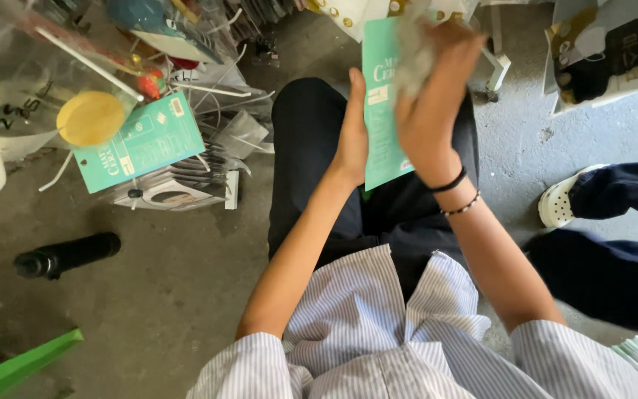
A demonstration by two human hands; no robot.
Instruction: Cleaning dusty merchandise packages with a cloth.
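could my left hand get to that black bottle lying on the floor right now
Probably not right away. The left hand is pressed against the teal card that both hands hold over the lap. The black bottle lies on open floor to the left with nothing blocking it, but it looks a long stretch away.

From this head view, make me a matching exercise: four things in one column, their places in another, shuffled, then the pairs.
Things:
1. teal card
2. black cylinder
3. white clog
4. yellow disc

Places:
A. on the floor at far left
B. between the left hand and right hand
C. on another person's foot, at right
D. above a second teal card, upper left

Pairs: 1-B, 2-A, 3-C, 4-D
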